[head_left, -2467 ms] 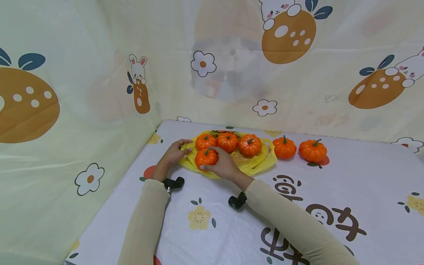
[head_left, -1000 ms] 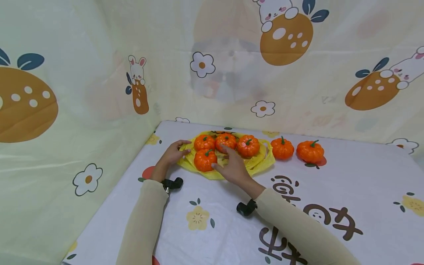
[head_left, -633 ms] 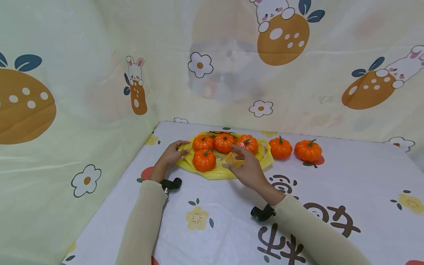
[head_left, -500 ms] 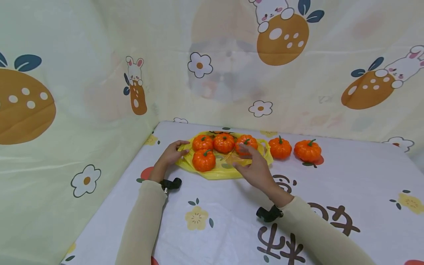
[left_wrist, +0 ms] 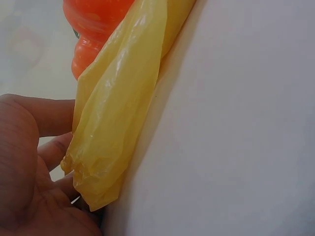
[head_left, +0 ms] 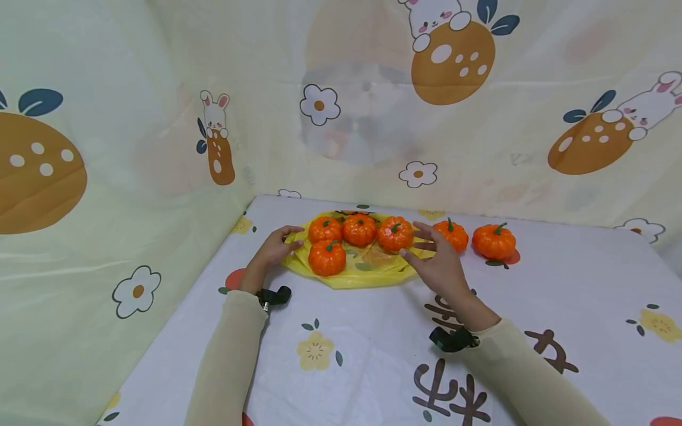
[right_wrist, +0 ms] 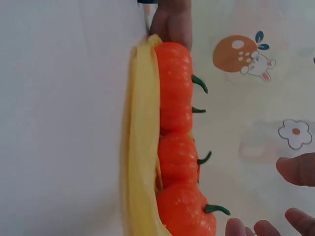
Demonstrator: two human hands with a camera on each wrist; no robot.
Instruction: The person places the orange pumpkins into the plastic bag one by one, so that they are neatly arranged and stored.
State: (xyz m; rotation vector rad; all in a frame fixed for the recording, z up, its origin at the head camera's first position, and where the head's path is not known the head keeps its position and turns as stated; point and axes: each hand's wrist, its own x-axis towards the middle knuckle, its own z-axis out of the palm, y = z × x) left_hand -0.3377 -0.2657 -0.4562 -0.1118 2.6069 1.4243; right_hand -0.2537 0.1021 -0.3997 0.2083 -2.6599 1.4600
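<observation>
A yellow plastic bag (head_left: pixel 367 275) lies on the table with several small orange pumpkins with green stems in it, one of them the front pumpkin (head_left: pixel 327 258). My left hand (head_left: pixel 274 247) curls round the bag's left end; in the left wrist view some of its fingertips are hidden behind the plastic. Beside the bag's right end, my right hand (head_left: pixel 439 260) has its fingers spread and holds nothing. Its fingertips are close to the right pumpkin (head_left: pixel 395 234) in the bag; whether they touch it I cannot tell. Behind this hand stands another pumpkin (head_left: pixel 453 235), partly covered.
One more pumpkin (head_left: pixel 494 241) stands farther right on the table (head_left: pixel 565 278), outside the bag. Printed cloth walls (head_left: pixel 367 136) rise along the back and left of the table. A black wrist camera (head_left: pixel 453 339) is strapped to my right wrist.
My right hand has let go of the front pumpkin and moved right across the bag, past the right pumpkin. The left hand stays at the bag's left end.
</observation>
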